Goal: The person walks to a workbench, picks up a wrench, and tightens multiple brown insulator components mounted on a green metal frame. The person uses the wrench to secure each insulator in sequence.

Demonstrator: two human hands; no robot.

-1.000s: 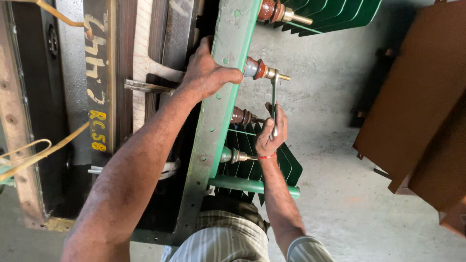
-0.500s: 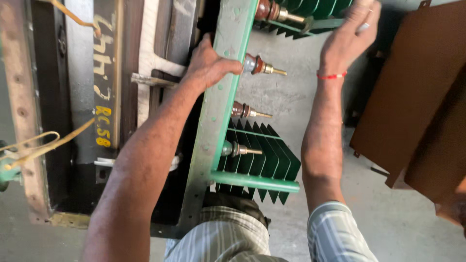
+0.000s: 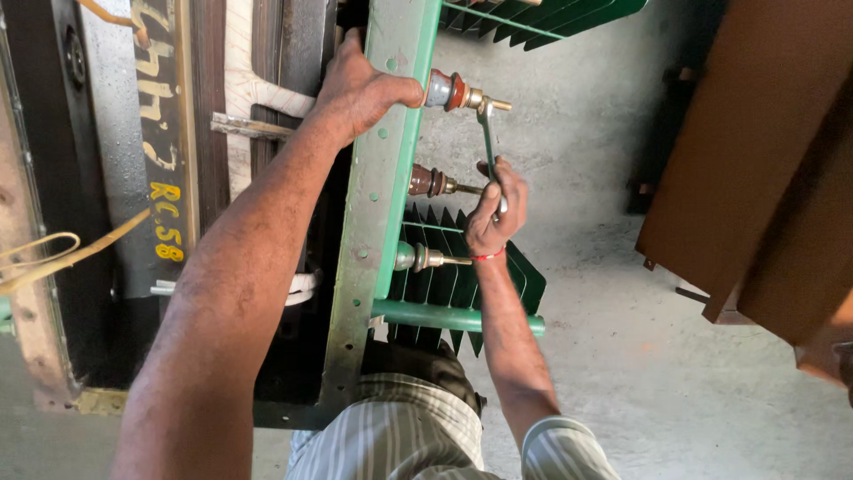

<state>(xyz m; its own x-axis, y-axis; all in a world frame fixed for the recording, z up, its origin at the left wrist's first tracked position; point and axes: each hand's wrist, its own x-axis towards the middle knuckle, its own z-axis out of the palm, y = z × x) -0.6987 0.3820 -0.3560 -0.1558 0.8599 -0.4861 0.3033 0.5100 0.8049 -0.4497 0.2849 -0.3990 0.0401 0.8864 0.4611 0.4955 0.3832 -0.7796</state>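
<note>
1. Head view, far left: we see a dark grey core block (image 3: 133, 151) with yellow straps (image 3: 53, 258).
2. Our left hand (image 3: 360, 84) stays clamped around the green frame edge (image 3: 378, 204), same as before.
3. Three bushings stick out of it; top bushing (image 3: 449, 92) is the worked one.
4. Our right hand (image 3: 493, 209), up in the air half a second ago, is back gripping the spanner (image 3: 487, 147), head on the top stud — turning resumes, we judge.
5. Green fins (image 3: 462, 284) below, grey concrete floor (image 3: 604, 293), brown panels (image 3: 755, 178) at right.
</note>
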